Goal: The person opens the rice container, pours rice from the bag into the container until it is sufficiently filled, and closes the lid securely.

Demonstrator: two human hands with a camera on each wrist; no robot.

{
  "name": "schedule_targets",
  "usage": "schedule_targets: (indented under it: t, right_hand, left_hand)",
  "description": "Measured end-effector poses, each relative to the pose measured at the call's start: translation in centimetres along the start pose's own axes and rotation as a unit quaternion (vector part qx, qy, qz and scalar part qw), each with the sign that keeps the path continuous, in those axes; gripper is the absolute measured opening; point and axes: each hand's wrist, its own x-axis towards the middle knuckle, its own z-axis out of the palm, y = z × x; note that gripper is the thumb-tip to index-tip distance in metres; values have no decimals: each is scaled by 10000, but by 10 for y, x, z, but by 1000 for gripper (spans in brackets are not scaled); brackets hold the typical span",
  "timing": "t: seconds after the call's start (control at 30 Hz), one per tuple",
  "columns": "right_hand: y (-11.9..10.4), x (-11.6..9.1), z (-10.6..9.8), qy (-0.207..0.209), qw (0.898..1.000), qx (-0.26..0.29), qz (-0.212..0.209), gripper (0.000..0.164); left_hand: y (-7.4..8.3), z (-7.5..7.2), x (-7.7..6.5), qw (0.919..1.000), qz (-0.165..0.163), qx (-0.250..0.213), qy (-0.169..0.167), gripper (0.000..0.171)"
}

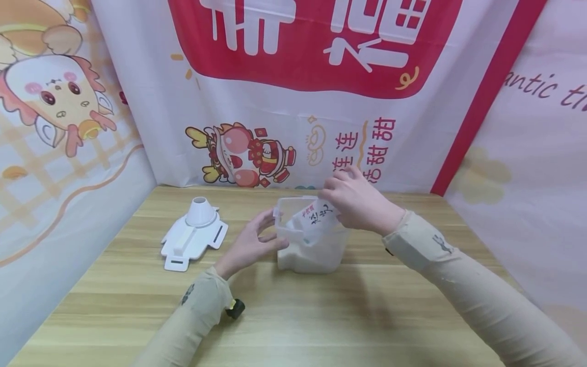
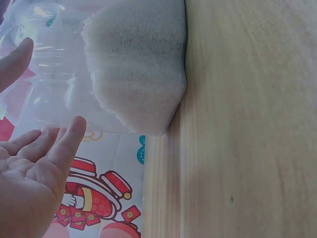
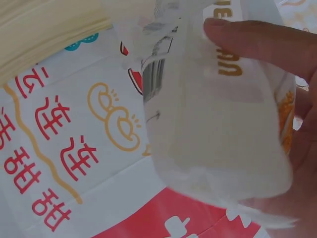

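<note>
A clear plastic container point(image 1: 316, 257) stands on the table, its lower part filled with white grains that look like rice point(image 2: 138, 64). At its left side is my left hand point(image 1: 254, 242), fingers by the rim and thumb against the front, all fairly straight. Above the container my right hand point(image 1: 355, 201) grips a white printed plastic bag point(image 1: 318, 214) by its upper end. The bag slants down to the left, its lower end inside the container. In the right wrist view, the thumb presses on the bag point(image 3: 223, 129) near its gold lettering.
To the left lies a flat white plastic piece point(image 1: 188, 242) with slotted tabs and a cone-shaped cup point(image 1: 201, 211) on it. A small black object point(image 1: 236, 309) shows by the left cuff. Printed cloth point(image 1: 257, 102) hangs behind the wooden table point(image 1: 293, 326) and along both sides.
</note>
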Motion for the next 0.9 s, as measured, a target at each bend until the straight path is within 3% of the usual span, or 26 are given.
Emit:
schedule_targets:
  t: [0.4,0.53,0.77,0.9]
  right_hand:
    - [4,-8,2,-169,9987,450,142,52]
    - [6,-11,4,-121,9988,475,22,50]
    - [10,-10,3,-242,9982,550,8,50]
    - [11,-11,5,-241,9982,551,-3,51]
  left_hand:
    - [25,5,-14,9999,-13,-114,-19,82]
    - [23,5,-14,9998,39,-179,-14,81]
    - [-1,0,-1,10000,26,-34,29,82]
    - [-1,-1,-1,9999,97,-25,12,83]
